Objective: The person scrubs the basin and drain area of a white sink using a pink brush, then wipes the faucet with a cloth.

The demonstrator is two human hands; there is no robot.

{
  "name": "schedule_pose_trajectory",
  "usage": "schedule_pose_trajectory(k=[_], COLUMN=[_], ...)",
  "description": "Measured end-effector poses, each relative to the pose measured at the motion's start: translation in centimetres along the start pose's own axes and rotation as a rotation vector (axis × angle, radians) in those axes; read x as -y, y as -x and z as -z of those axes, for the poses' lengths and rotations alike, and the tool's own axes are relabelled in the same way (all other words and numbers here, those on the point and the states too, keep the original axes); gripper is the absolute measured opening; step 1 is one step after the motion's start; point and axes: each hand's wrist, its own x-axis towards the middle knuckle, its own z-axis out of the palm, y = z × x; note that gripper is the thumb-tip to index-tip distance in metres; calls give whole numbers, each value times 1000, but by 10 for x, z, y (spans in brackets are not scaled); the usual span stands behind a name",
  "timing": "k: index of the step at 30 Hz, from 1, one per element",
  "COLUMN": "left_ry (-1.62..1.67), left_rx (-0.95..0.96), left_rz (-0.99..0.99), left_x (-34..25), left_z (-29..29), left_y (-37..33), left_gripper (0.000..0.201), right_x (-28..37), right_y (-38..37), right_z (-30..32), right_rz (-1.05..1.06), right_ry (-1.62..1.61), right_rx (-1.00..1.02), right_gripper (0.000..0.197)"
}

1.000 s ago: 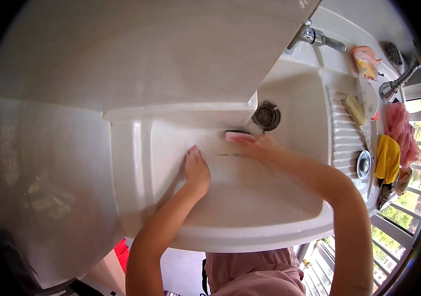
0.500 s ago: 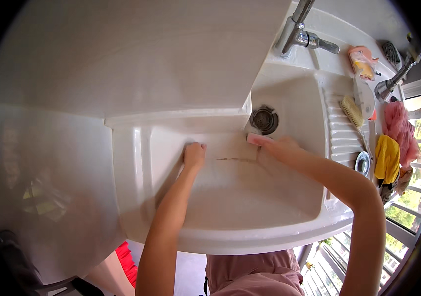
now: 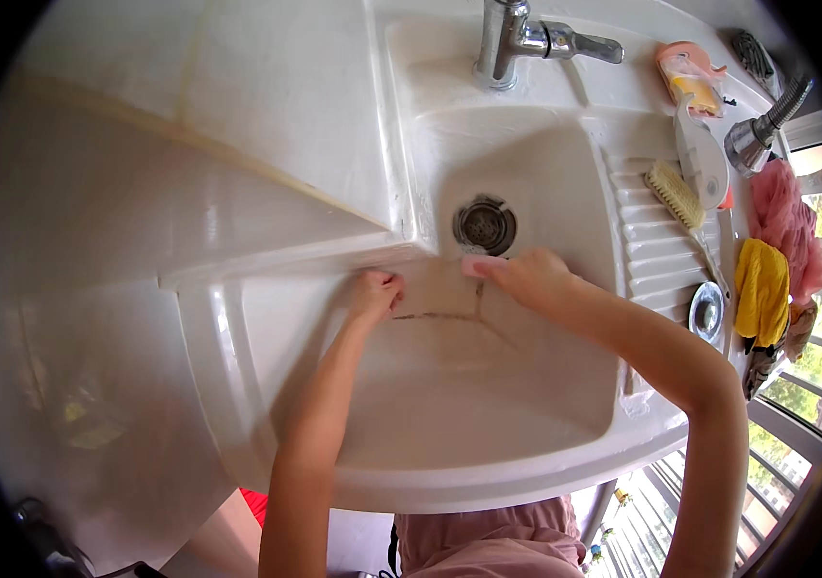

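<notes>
My right hand (image 3: 533, 279) grips a pink block (image 3: 481, 266), bar-shaped like soap or a sponge. The block touches the basin floor just below the round metal drain (image 3: 485, 225). Farther left, my left hand (image 3: 375, 295) rests low in the white sink (image 3: 450, 405), its fingers curled in; whatever they may hold is hidden. Between the two hands a thin dark line (image 3: 435, 316) runs across the basin floor, branching near the pink block.
A chrome tap (image 3: 503, 43) stands behind the basin. On the ribbed right ledge lie a scrub brush (image 3: 678, 197) and a round metal strainer (image 3: 707, 310). Beyond hang a yellow cloth (image 3: 761, 289) and a pink cloth (image 3: 785, 217). A white tiled ledge (image 3: 266, 96) juts over the left side.
My view has shifted, so the tap and drain sit farther left. The right hand still holds the pink block near the drain. More of the dark line shows, with its branches.
</notes>
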Motion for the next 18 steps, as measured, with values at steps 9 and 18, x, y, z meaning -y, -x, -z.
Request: schedule_pose_trajectory(k=[9, 18], left_ry=[149, 122], left_rx=[68, 121], left_rz=[-63, -42], left_x=[-5, -16], left_z=[-33, -50], left_y=[-5, -11], left_gripper=[34, 34], right_x=[9, 14], right_y=[-10, -18], right_z=[-8, -4], right_rz=[47, 86], right_ry=[14, 129], right_rx=[-34, 75], right_gripper=[52, 60])
